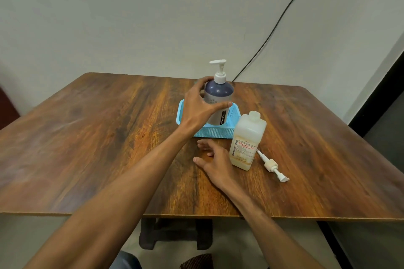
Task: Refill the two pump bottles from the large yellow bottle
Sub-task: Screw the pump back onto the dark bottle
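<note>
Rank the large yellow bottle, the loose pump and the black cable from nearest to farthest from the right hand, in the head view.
1. Large yellow bottle: standing just right of the right hand.
2. Loose pump: lying farther right, past that bottle.
3. Black cable: farthest, up behind the far edge of the table.

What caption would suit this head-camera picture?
Left hand grips the dark pump bottle in the blue basket; right hand rests beside the yellowish bottle.

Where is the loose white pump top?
In the head view, the loose white plastic pump lies flat on the brown wooden table, right of the pale yellowish rectangular bottle.
</note>
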The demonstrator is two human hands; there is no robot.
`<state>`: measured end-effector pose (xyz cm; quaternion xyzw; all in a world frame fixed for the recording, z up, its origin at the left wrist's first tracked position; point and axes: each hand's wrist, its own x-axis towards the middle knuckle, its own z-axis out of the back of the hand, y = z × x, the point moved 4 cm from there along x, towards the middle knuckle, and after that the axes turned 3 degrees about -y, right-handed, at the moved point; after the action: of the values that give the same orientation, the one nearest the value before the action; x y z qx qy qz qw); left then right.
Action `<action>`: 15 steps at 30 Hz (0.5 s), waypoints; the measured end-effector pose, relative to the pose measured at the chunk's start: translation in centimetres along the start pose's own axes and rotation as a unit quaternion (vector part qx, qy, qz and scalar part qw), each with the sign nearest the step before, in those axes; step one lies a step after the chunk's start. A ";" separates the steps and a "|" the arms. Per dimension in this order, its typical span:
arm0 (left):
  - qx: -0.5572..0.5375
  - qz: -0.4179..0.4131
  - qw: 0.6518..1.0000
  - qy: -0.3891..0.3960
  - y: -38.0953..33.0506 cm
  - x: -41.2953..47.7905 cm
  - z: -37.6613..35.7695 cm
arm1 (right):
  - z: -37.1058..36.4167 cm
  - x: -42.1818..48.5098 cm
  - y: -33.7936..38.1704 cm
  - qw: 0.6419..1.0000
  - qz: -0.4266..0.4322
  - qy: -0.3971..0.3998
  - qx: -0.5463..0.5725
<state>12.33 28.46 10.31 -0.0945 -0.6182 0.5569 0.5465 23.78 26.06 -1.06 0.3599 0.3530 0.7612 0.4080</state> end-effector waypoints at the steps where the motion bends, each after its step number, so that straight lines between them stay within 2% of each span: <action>1: 0.005 0.000 1.000 0.000 0.2 0.5 -0.5 | -0.1 0.1 -0.1 1.000 0.004 0.003 -0.004; 15: 0.041 0.054 0.995 0.070 4.7 1.1 -5.3 | -0.6 0.3 -1.2 1.000 0.017 0.010 0.000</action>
<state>13.72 34.03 6.10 -0.1439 -0.5492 0.6029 0.5605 23.55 26.69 -2.28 0.3587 0.3507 0.7715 0.3914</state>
